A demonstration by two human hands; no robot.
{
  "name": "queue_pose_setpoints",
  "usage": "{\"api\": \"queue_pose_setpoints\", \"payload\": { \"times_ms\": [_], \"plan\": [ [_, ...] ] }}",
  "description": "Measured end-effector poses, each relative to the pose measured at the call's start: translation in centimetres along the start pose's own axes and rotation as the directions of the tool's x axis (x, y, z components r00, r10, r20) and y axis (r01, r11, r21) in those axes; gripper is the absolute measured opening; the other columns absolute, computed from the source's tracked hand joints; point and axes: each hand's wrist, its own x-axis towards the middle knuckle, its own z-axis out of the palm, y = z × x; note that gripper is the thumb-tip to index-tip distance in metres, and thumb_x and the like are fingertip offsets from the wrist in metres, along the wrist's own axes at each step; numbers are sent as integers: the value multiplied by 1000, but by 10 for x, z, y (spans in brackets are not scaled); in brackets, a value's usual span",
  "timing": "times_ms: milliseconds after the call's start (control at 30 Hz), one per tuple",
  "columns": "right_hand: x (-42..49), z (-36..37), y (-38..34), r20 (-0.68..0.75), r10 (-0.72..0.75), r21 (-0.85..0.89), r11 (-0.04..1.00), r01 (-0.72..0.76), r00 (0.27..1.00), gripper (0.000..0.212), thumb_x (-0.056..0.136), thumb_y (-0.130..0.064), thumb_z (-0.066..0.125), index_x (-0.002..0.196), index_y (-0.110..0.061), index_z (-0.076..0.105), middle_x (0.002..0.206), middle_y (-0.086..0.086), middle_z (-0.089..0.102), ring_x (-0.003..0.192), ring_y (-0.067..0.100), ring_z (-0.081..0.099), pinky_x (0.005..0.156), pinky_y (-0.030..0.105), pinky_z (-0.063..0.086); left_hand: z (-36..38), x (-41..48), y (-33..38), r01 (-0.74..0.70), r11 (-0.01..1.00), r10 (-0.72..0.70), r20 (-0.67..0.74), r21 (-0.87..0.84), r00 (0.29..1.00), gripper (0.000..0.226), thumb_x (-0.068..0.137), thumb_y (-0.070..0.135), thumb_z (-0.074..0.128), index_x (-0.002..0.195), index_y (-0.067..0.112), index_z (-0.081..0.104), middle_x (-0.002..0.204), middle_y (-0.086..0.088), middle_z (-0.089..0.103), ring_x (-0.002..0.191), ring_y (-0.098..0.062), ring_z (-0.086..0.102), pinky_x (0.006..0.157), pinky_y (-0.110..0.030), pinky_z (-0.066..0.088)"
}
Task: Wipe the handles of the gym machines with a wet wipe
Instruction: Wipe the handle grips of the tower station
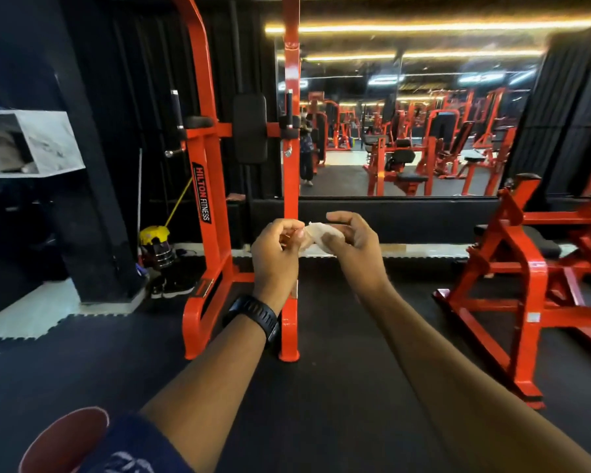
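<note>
Both my hands are raised in front of me and hold a small whitish wet wipe (pixel 321 233) between them. My left hand (pixel 277 254), with a black watch on its wrist, pinches the wipe's left end. My right hand (pixel 350 244) curls its fingers and thumb round the right end. Straight ahead stands an orange dip and leg-raise machine (pixel 207 186) marked HILTON FITNESS. Its two upright black handles, the left handle (pixel 176 109) and the right handle (pixel 289 107), rise beside a black back pad (pixel 249 128), well beyond my hands.
A second orange machine (pixel 522 278) stands low at the right. A wall mirror (pixel 417 131) behind reflects many orange machines and a person. A yellow-topped container (pixel 156 245) and black shoes (pixel 171 286) sit by a black pillar at left. Black rubber flooring (pixel 338 387) lies underfoot.
</note>
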Motion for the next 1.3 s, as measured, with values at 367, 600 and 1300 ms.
{"api": "queue_pose_setpoints", "payload": {
  "times_ms": [367,600,1300],
  "plan": [
    [286,35,170,107,-45,-174,983,63,993,11,93,-24,67,97,-33,71,96,-8,72,91,10,68,85,45,58,128,233,-176,-11,998,15,-69,62,998,13,95,11,65,106,16,70,102,4,70,96,-9,66,87,-29,56],
    [457,67,243,-12,-94,-135,987,91,996,14,97,-23,63,110,-27,63,103,-11,67,95,4,65,85,34,59,191,378,-267,-57,994,64,-70,96,995,17,94,15,67,110,13,69,106,3,69,97,-5,64,83,-13,51],
    [851,159,479,-242,-121,-93,991,101,963,20,98,-32,62,113,-22,71,111,-9,60,102,2,60,89,21,53,350,698,-546,-255,898,227,119,358,967,42,100,27,60,138,11,57,144,-3,54,135,-12,47,111,-26,41]
  ]
}}
